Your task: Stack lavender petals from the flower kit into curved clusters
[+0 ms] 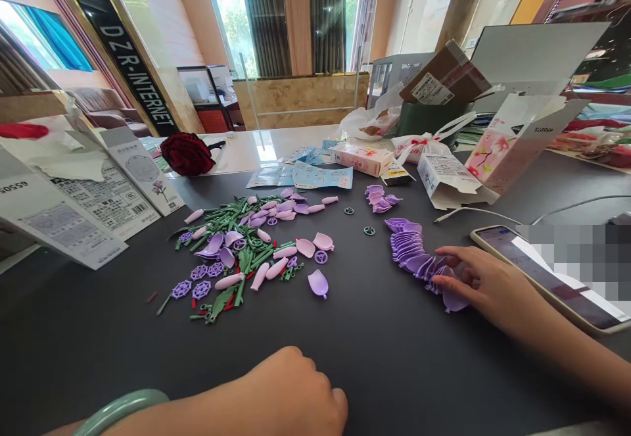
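My right hand (486, 281) lies on the dark table (374, 344), fingers stretched out and resting on the near end of a row of stacked purple petal pieces (414, 252). My left hand (290, 393) rests near the table's front edge as a loose fist, a pale green bangle (123, 406) on its wrist; nothing shows in it. To the left lies a heap of green stems, pink buds and purple parts (246, 245). A single purple petal (318, 283) lies apart from the heap.
A phone (547, 278) lies right of my right hand with a white cable behind it. Open boxes (507, 143) and bags stand at the back right, printed cartons (73, 206) at the left, a dark red fabric rose (187, 153) and blue leaflets (300, 174) behind.
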`<state>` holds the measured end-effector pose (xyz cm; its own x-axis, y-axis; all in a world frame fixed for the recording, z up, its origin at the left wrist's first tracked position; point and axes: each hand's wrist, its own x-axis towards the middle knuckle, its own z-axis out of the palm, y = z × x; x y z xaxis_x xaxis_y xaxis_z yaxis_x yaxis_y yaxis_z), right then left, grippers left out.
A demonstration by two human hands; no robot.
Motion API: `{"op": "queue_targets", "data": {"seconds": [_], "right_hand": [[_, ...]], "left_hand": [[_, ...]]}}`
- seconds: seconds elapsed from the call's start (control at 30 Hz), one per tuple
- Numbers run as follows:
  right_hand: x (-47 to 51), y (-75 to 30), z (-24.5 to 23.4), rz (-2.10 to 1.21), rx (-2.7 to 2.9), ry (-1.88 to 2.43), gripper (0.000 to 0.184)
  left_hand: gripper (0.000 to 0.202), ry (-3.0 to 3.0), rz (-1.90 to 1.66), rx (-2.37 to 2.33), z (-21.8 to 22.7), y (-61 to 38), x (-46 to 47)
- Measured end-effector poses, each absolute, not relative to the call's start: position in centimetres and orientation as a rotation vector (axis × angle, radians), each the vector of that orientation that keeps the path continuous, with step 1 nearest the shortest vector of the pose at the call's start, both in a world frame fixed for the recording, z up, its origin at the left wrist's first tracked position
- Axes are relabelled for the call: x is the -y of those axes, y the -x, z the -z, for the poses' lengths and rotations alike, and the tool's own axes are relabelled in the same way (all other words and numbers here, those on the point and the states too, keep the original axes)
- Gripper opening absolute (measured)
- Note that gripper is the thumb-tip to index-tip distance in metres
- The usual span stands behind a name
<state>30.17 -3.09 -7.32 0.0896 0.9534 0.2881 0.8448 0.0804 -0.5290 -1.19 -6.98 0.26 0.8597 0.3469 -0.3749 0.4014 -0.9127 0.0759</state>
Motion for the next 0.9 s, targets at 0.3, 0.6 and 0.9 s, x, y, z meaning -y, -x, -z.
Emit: {"op": "queue_targets", "data": {"seconds": [0.3,0.6,0.9], "right_hand": [[2.2,-29.8,7.3,-0.046,1.890,1.801,0.058],[1.7,-29.9,6.5,-0.040,1.976,1.821,0.046],[0.6,-29.1,6.6,-0.032,2.040,1.784,0.049]], "left_hand": [[0.032,-2.685,0.776,-0.616,-2.4,-0.6,4.5],[0.052,-2.662,0.565,-0.870,-2.5,-7.0,-0.6],[0.083,-2.614,0.446,-1.100,0.1,-11.3,-2.2]]}}
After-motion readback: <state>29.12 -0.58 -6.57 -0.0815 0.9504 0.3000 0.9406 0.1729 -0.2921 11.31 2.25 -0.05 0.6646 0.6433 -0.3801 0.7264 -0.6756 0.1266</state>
